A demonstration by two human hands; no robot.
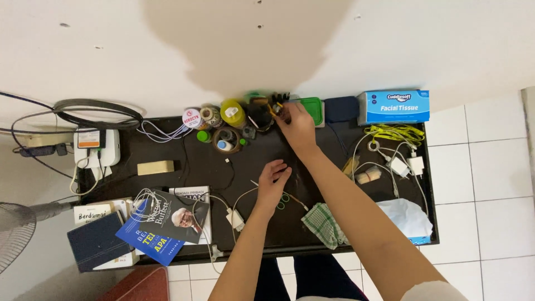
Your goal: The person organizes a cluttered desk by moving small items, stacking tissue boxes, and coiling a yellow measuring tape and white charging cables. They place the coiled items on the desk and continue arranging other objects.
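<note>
On the dark table, the right hand reaches to the far edge, its fingers pinched around a small dark object with an orange-yellow part; what the object is cannot be told. It is held beside one green lidded container and one yellow-capped bottle. The left hand rests mid-table, its fingers loosely curled with the tips on the tabletop; whether it holds anything cannot be told. Just beside it lies one pair of green-handled scissors and one green checked cloth. One blue tissue box stands at the far right corner. Two white chargers lie below it among white cables. At the left front corner lies a stack of several books, and one white router sits at the left edge.
</note>
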